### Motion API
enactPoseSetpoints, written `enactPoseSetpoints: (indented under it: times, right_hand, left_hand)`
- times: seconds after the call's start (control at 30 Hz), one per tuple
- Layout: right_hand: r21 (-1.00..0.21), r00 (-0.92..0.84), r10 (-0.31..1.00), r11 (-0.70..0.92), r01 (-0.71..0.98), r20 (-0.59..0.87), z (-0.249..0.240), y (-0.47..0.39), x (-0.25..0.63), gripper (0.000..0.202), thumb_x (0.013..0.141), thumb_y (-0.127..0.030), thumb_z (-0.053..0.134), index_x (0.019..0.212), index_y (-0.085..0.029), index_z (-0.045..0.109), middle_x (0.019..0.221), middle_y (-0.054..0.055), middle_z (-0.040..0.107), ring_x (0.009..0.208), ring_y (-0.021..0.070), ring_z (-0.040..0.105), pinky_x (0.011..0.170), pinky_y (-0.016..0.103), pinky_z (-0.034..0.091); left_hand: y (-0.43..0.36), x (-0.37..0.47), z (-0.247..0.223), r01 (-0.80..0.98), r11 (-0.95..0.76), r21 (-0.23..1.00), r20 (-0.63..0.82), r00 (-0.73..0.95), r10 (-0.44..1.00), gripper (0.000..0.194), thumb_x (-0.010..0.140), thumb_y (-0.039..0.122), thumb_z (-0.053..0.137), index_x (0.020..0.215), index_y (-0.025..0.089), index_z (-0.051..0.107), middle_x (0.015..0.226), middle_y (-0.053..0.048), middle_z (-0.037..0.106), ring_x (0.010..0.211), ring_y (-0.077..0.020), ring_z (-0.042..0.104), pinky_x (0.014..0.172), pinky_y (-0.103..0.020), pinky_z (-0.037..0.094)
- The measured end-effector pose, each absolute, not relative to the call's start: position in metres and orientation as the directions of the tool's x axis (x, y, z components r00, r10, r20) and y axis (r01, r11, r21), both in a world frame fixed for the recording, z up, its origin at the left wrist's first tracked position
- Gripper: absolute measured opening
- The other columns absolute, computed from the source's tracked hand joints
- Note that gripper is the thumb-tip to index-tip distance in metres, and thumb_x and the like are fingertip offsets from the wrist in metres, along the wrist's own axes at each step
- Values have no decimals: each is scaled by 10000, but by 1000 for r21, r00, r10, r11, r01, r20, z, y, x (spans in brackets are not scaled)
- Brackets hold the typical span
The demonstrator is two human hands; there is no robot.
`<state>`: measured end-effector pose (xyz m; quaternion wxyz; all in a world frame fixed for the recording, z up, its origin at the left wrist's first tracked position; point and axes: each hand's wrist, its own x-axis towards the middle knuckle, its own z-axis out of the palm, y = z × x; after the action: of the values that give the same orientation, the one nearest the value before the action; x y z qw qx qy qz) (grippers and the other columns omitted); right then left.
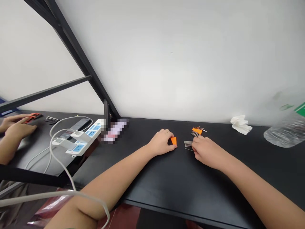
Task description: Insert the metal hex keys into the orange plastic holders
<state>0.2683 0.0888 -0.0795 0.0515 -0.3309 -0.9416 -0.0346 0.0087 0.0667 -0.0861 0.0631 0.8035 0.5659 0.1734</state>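
Note:
My left hand (163, 142) rests on the black table, its thumb and fingers closed around a small orange plastic piece (174, 141). To the right, my right hand (205, 150) is closed, with a thin metal rod (189, 149) sticking out from under its fingertips toward the left. Several silvery metal rods (188, 143) lie side by side just beyond that rod, touching or close to the fingers. Behind my right hand lies an orange holder (197, 130) with a row of dark rods in it; its lower end is partly hidden by the hand.
A crumpled tissue (241, 124) and a clear plastic bottle (284, 132) lie on the right. On the left are a white power strip (87, 136) with cables, a phone (79, 125) and a black metal frame (82, 60). Beyond it, another person's hands (17, 125) hold an orange-and-black object.

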Motion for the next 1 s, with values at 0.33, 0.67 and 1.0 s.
enactPoseSetpoints:
  times: [0.33, 0.67, 1.0]
  right_hand:
    - [-2, -775, 630, 776, 631, 53, -79, 78, 266, 140, 779, -83, 526, 698, -194, 550, 845, 79, 661, 789, 216, 596, 690, 332, 393]
    - [-369, -684, 729, 642, 672, 22, -68, 83, 273, 140, 818, -131, 507, 710, -218, 488, 669, -24, 605, 582, 134, 505, 547, 263, 327]
    - [-356, -710, 700, 683, 637, 74, -72, 90, 277, 173, 893, -178, 515, 873, -240, 676, 823, 10, 666, 721, 162, 602, 639, 277, 436]
  left_hand:
    - [67, 9, -85, 886, -347, 307, 201, 296, 934, 370, 791, 474, 765, 1042, 218, 676, 1072, -61, 664, 995, -252, 587, 872, -376, 507]
    - [66, 9, -84, 886, -344, 311, 189, 297, 936, 372, 797, 478, 755, 1050, 218, 673, 1080, -64, 665, 1008, -255, 583, 873, -375, 506]
    - [67, 8, -86, 884, -355, 304, 197, 306, 931, 365, 800, 483, 752, 1040, 220, 673, 1091, -64, 667, 1016, -259, 585, 885, -380, 506]
